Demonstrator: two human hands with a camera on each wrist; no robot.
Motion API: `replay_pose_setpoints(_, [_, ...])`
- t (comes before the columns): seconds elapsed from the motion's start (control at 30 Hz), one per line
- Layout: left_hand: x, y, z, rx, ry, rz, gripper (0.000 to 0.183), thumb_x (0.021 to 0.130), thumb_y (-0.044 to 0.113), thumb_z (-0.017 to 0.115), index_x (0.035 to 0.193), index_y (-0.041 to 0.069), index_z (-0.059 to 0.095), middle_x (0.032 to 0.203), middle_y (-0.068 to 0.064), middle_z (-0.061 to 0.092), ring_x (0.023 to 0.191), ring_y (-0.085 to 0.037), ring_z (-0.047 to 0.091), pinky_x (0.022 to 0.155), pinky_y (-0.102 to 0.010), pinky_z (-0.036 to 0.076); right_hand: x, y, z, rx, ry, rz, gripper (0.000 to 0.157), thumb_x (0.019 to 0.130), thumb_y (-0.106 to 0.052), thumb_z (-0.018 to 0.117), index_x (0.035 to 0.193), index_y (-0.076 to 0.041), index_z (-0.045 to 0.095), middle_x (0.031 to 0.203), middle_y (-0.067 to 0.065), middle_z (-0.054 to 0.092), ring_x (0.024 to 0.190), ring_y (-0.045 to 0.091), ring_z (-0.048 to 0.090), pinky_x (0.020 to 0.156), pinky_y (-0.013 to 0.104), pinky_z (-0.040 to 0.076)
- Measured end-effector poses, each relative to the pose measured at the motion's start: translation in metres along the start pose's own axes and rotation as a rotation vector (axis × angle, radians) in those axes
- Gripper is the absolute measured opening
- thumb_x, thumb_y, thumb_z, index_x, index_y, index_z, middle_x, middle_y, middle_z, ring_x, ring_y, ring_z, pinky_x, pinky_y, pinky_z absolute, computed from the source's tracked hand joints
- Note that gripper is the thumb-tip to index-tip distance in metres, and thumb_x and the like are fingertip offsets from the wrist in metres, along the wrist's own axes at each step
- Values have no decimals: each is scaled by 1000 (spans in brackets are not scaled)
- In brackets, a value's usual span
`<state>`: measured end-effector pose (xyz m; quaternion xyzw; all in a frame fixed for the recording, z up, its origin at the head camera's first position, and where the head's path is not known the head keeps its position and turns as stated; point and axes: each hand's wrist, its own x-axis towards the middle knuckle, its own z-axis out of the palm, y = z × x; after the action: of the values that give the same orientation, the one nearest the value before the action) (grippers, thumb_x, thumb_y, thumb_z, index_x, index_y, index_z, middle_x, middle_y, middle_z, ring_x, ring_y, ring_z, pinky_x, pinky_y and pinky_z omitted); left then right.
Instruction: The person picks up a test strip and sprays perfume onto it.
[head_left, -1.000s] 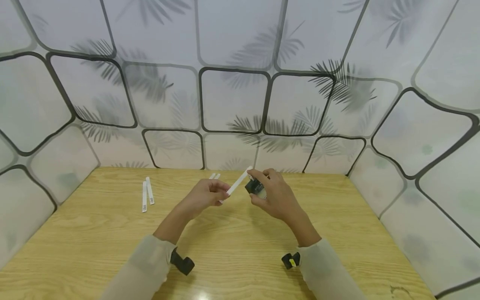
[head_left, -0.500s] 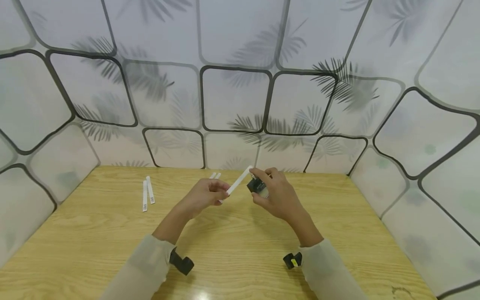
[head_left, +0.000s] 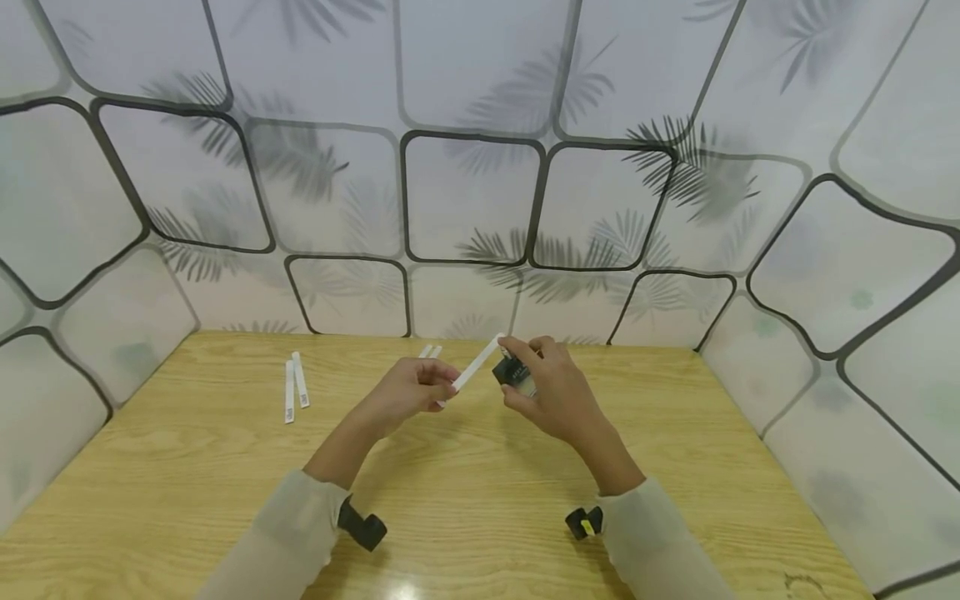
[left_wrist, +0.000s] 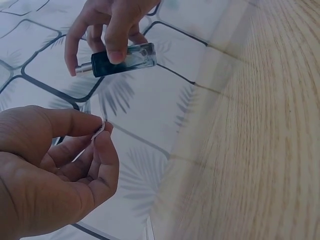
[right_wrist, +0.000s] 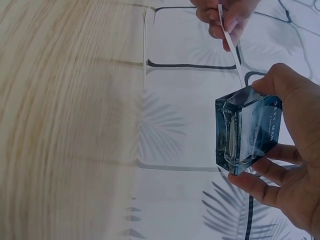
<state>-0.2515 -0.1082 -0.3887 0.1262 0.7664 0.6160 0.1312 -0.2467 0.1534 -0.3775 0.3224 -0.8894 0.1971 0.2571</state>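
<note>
Between thumb and fingers, my left hand [head_left: 408, 390] pinches one end of a white paper test strip [head_left: 477, 362], which slants up to the right in the head view. My right hand [head_left: 553, 392] grips a dark blue-green glass perfume bottle [head_left: 512, 372], held above the table just right of the strip. In the left wrist view the bottle [left_wrist: 137, 57] lies tilted, its index finger on the silver spray nozzle [left_wrist: 84, 68]. The right wrist view shows the bottle [right_wrist: 245, 130] from its base, with the strip [right_wrist: 227, 37] beyond it.
Two white strips [head_left: 289, 392] lie at the left of the wooden table [head_left: 465, 508]. More strips [head_left: 431, 352] lie behind my left hand, partly hidden by it. A patterned wall covering [head_left: 472, 200] rises along the table's back and sides.
</note>
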Motion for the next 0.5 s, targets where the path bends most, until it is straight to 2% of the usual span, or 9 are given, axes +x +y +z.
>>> replay_pose_setpoints(0.07, [-1,0,0,6,3,-2,23,100,2,64,121,-5,67,107,-15,69,99,-36,63,85,-43,57,0,-1,1,5,-3,-4,66,86,-25,82,146,-18,55,111,17,59,93,30,58,66,42,53])
replay_pose_setpoints(0.27, [-3,4,2,43,2,23,23,100,4,65,121,-5,67,110,-20,68,100,-37,63,89,-50,56,-1,0,4,0,3,-26,64,85,-23,83,143,-15,57,106,15,60,91,27,57,67,39,52])
replay_pose_setpoints(0.5, [-3,5,4,67,8,38,23,100,4,65,121,-4,67,108,-20,67,96,-32,63,86,-46,57,-1,-1,4,-7,9,-44,63,85,-23,82,142,-13,57,100,13,57,84,24,52,63,36,47])
